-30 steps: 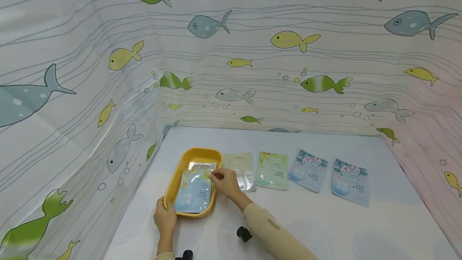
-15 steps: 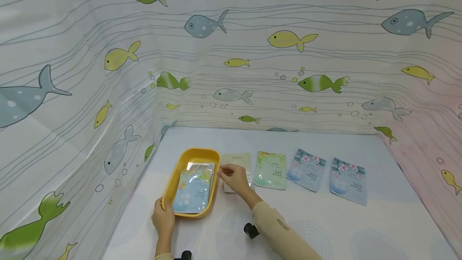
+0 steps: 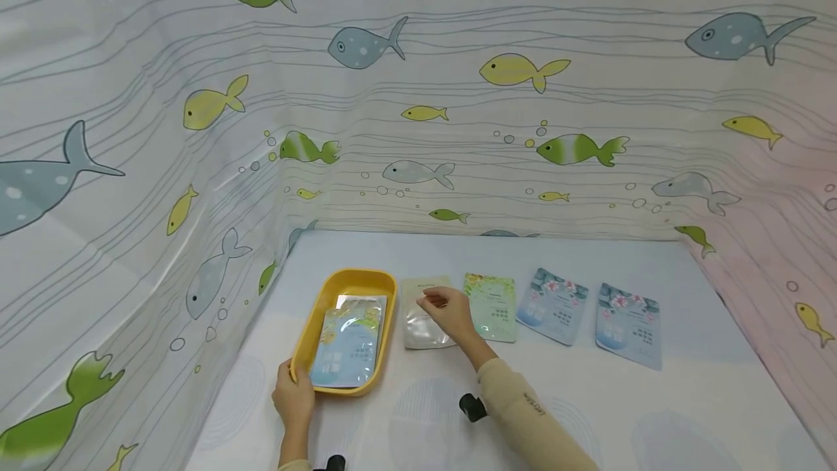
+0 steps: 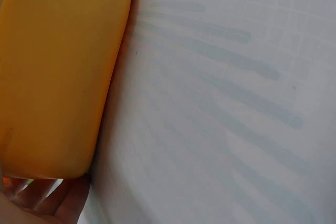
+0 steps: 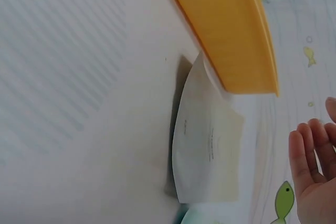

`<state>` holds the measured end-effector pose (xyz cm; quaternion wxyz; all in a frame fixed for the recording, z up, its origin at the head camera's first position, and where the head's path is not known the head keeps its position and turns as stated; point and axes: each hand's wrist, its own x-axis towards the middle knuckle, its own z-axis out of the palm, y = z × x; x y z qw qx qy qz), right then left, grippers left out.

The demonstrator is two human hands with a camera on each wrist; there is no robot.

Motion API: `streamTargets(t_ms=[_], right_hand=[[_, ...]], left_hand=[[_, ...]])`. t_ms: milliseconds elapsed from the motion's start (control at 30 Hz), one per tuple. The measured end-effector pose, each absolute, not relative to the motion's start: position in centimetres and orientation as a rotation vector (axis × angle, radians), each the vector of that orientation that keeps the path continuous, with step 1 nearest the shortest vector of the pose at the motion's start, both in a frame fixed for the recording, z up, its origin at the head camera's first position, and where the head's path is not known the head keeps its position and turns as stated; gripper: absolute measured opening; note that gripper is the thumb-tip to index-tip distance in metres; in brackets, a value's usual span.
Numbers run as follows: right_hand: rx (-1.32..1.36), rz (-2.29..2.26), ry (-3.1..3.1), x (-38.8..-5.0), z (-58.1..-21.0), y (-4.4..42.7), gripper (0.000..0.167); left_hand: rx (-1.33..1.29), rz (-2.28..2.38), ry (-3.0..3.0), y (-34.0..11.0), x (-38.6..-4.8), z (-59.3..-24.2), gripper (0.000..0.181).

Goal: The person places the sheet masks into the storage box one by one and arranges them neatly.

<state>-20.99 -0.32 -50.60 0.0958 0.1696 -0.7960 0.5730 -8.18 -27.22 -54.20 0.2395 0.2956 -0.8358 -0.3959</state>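
Yellow tray (image 3: 362,282), gripped by left hand (image 3: 293,398); right hand (image 3: 453,313) empty, loose-fingered, near cream packet (image 3: 421,336). I judge: sudden tug could slide stacked packets (image 3: 344,356).

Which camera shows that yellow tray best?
The head view: it shows nearly all of the yellow tray, with packets inside. Both wrist views show only part of its outside, cut off by the picture's edge.

- A white sheet backdrop (image 3: 445,20) with thin wavy grey lines, creased at the left, pinkish at the right
- On it, a spotted blue-grey fish (image 3: 362,48), a plain yellow fish (image 3: 510,70) and a green-and-white banded fish (image 3: 569,149)
- A pale blue-and-white tabletop (image 3: 719,398) bearing faint rounded patterns
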Motion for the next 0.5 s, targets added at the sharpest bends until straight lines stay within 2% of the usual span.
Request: streamTargets(t_ms=[500], right_hand=[[0.357,1.67,-2.327,-21.8,-50.4,4.6,0.02]], left_hand=[[0.807,-1.076,-2.276,-27.1,-8.2,-54.2,0.032]])
